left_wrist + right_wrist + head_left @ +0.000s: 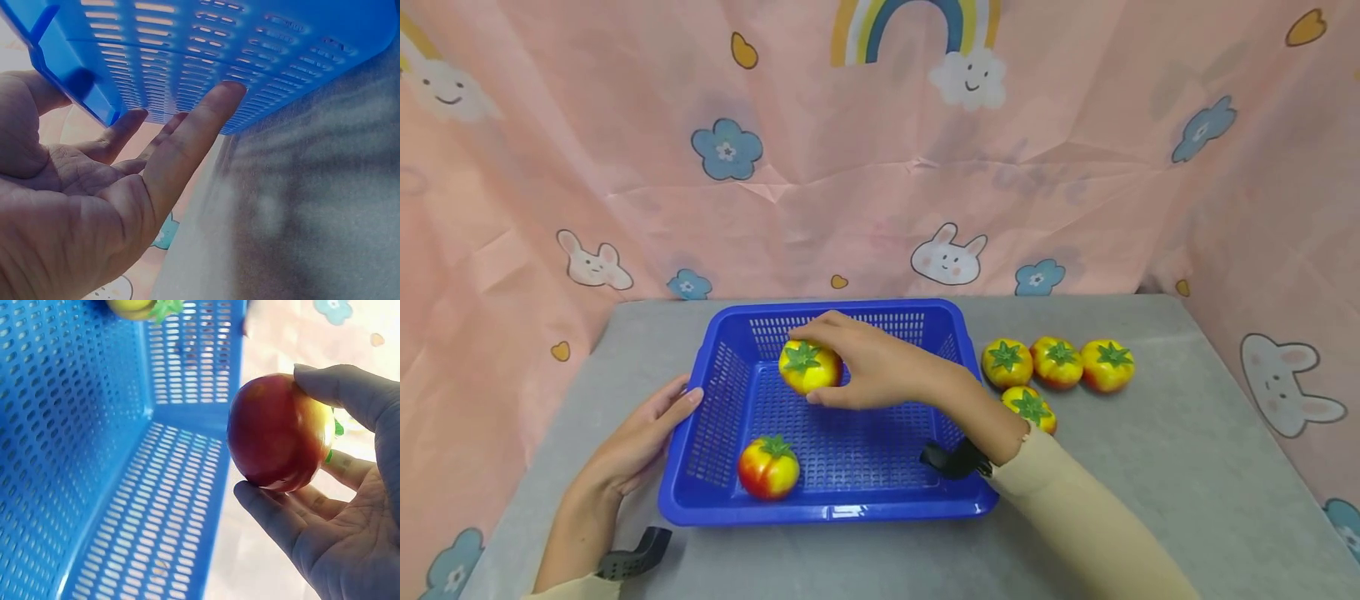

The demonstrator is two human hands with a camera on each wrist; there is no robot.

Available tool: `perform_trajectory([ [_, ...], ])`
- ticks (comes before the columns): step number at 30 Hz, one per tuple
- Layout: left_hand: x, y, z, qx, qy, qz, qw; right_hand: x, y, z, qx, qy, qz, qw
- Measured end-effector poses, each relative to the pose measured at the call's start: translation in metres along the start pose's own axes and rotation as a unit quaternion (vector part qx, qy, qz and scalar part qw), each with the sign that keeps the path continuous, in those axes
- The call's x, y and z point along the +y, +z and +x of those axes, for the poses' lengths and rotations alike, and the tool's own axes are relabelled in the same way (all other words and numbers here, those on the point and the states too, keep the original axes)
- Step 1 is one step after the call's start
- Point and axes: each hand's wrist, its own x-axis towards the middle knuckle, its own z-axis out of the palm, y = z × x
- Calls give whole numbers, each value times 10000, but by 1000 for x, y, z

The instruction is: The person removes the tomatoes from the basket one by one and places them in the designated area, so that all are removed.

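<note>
My right hand (876, 365) holds a yellow-and-red tomato (808, 368) between thumb and fingers, above the blue plastic basket (910, 507). In the right wrist view the red underside of this tomato (275, 434) faces the camera, level with the basket's rim. A second tomato (767, 468) sits inside, at the front left corner of the basket floor. At the basket's left side, my left hand (636, 442) grips the rim with the thumb on top. Its fingers (194, 134) lie against the slotted outer wall in the left wrist view.
On the grey table (1187, 475), several more tomatoes (1057, 363) stand right of the basket; one tomato (1028, 407) is partly hidden by my right forearm. A pink patterned cloth (850, 217) hangs behind and along the sides. Each wrist wears a black camera mount (632, 557).
</note>
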Motion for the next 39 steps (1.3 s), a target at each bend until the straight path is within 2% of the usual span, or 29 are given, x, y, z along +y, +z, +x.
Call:
perform_trajectory([
  [9,-3,-2,-2,5,-29,-66,10000,6,-7,-37,596,72,108,9981],
  [19,-6,-4,-6,139,-141,-120,9997,11,-12,-65,1175,36,222,9928],
  [23,-8,-2,-3,134,-137,-64,9998,15,-12,-78,1306,216,276,9908],
  [29,-5,2,8,15,44,-61,10000,25,-14,-101,1628,370,274,9856],
  [32,-2,1,10,-77,119,-154,9998,28,-14,-109,1773,350,206,9833],
  [39,-3,-2,2,-67,86,-198,9997,33,-10,-118,1900,319,265,9809],
])
